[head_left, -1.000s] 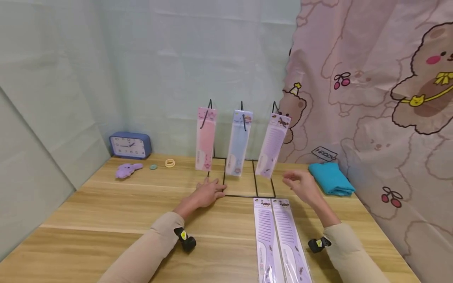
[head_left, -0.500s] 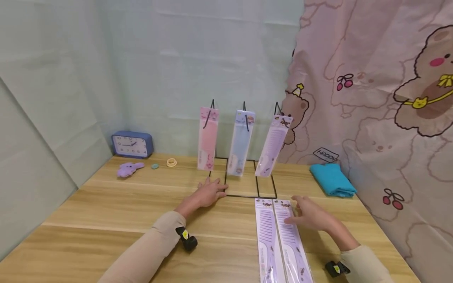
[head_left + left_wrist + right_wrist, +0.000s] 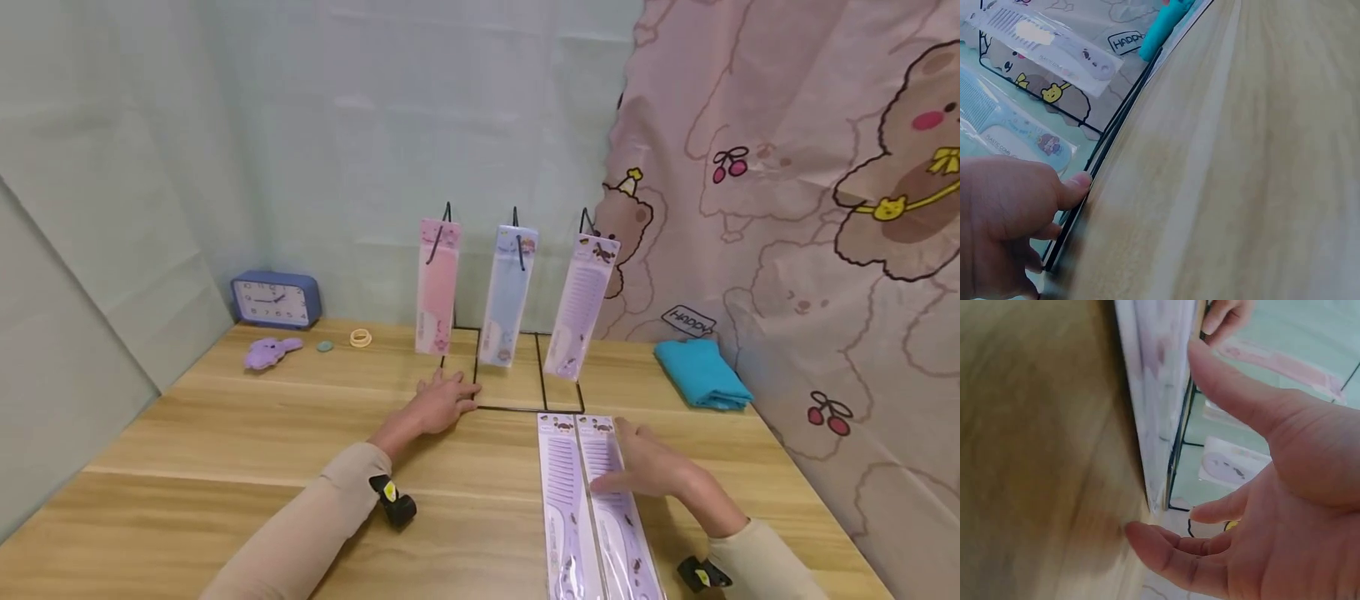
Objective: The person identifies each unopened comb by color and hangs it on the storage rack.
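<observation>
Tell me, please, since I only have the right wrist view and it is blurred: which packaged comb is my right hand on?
Observer: The head view shows the right hand lying on the right-hand purple comb pack of two flat on the table, fingers fairly straight.
Operator: Is anything hanging on the rack?
Observer: Yes, three packs hang from the black wire rack: pink comb pack, blue comb pack and purple hanging pack.
Operator: Where is the left hand?
Observer: The left hand rests flat at the rack's front left corner; the left wrist view shows its thumb against the wire.
</observation>
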The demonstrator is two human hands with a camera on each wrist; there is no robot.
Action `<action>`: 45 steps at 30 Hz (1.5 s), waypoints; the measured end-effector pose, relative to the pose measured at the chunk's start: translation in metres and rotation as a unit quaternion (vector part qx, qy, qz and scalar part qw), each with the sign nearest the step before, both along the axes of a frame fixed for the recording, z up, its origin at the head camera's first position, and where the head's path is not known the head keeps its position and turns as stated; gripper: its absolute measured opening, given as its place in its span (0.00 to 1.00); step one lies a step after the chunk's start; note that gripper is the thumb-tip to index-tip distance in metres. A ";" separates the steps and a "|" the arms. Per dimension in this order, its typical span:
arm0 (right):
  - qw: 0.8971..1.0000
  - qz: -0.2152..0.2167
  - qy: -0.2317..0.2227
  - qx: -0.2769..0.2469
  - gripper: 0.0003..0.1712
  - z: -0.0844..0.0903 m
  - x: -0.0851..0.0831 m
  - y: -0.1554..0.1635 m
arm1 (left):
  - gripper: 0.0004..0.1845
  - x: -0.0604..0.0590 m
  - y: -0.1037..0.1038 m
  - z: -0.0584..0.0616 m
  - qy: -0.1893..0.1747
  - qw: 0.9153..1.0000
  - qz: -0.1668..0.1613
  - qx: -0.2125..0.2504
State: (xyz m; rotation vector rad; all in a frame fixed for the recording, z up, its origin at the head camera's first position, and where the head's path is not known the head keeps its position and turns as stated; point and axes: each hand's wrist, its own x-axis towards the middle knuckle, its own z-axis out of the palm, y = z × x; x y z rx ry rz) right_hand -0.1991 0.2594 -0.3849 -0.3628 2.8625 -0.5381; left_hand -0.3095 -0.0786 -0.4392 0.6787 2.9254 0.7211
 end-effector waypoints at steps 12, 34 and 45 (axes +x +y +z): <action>0.999 -0.023 -0.018 -0.030 0.71 -0.003 -0.002 -0.001 | 0.23 0.001 0.000 0.000 0.003 1.000 0.002 -0.003; 0.998 -0.009 0.045 -0.034 0.26 0.032 -0.004 0.019 | 0.23 -0.002 0.001 0.002 0.000 1.000 0.006 -0.002; 0.987 -0.028 0.114 -0.109 0.27 0.049 -0.004 0.036 | 0.23 -0.001 0.000 0.000 -0.003 1.000 0.002 0.008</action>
